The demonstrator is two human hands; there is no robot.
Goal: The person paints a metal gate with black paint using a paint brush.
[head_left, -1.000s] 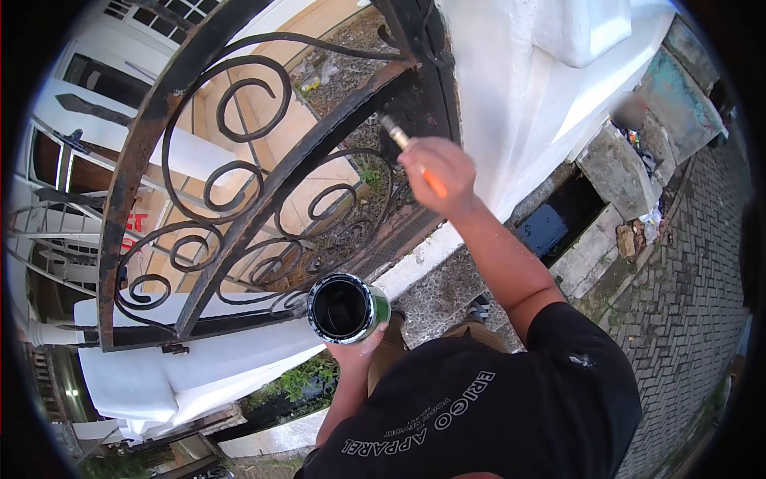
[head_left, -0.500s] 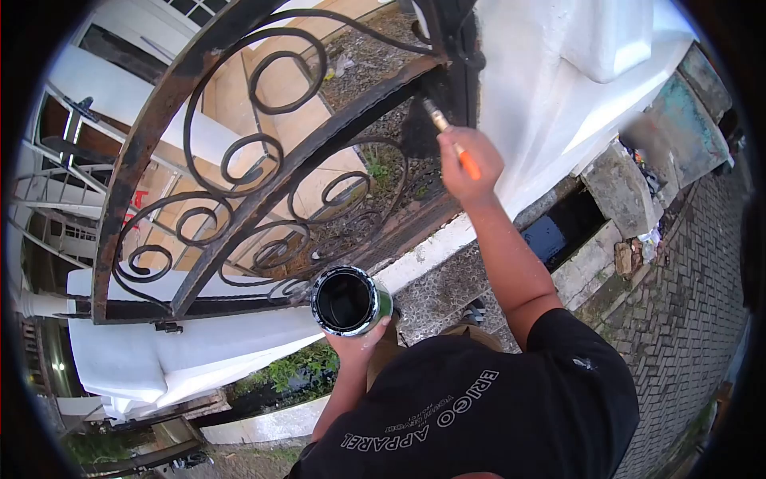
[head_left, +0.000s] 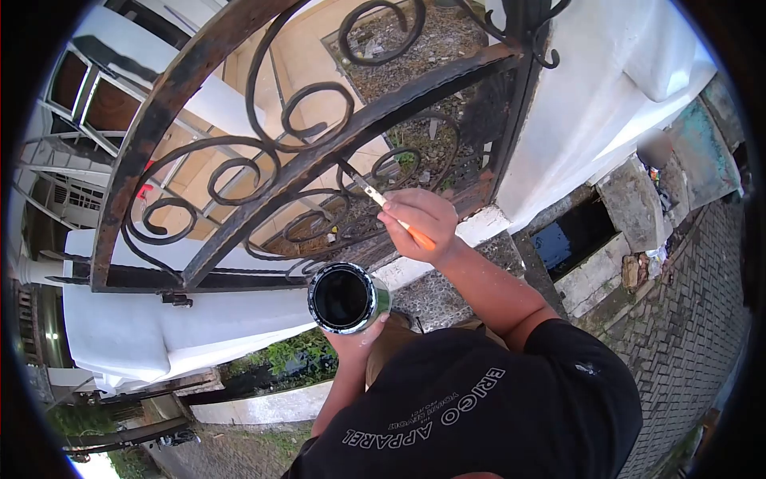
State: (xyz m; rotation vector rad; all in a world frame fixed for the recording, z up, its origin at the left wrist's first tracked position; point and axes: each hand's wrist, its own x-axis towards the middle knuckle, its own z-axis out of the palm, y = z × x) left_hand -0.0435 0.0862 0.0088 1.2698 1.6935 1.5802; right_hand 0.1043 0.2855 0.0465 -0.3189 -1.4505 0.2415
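Note:
My left hand [head_left: 357,342] is wrapped round a can of black paint [head_left: 341,298], held upright below the gate with its open top facing me. Black paint smears the can's pale rim. Closed round the orange handle of a paintbrush [head_left: 389,209], my right hand [head_left: 420,223] is in front of the gate. The brush's dark bristles are right at the lower edge of the curved middle bar of the wrought-iron gate [head_left: 319,165]. Curled black scrolls fill the gate on both sides of that bar, and brown rust patches show on its outer arched bar.
White walls [head_left: 586,96] flank the gate. Behind its bars lie a tiled floor and gravelly ground. To the right is an open drain [head_left: 565,231] with dark water, beside concrete slabs [head_left: 630,199] and a brick-paved street [head_left: 678,319]. Plants [head_left: 295,359] grow in a ditch at lower left.
My right hand and the brush have moved down and left, from the gate's upper right corner to the middle bar. The paint can stays in my left hand. The view has shifted slightly.

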